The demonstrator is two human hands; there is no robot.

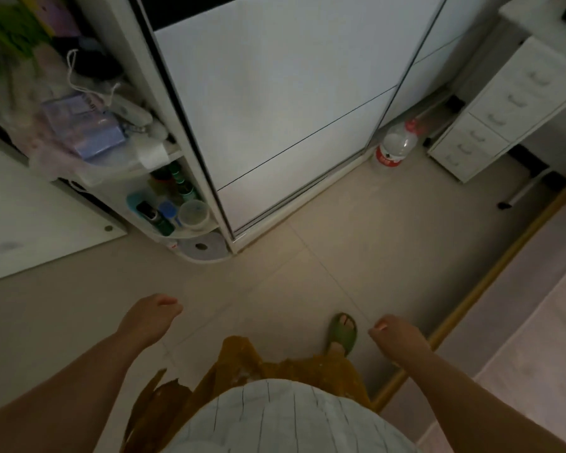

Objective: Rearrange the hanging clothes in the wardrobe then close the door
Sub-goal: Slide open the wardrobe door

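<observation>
Standing before wardrobe door, slid shut to frame's left edge. Left hand and right hand low over bare floor, grip loosely curled, empty. Bottle at door's right corner; hanging clothes hidden.

Plastic bottle w/ red cap stood on floor, near white drawer unit; shelf unit cluttered w/ containers.

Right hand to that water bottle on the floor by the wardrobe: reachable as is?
Probably not without stepping forward and bending. The right hand hangs empty by the hip, well short of the water bottle, which stands against the wardrobe door. The floor between is bare, so nothing blocks it.
</observation>
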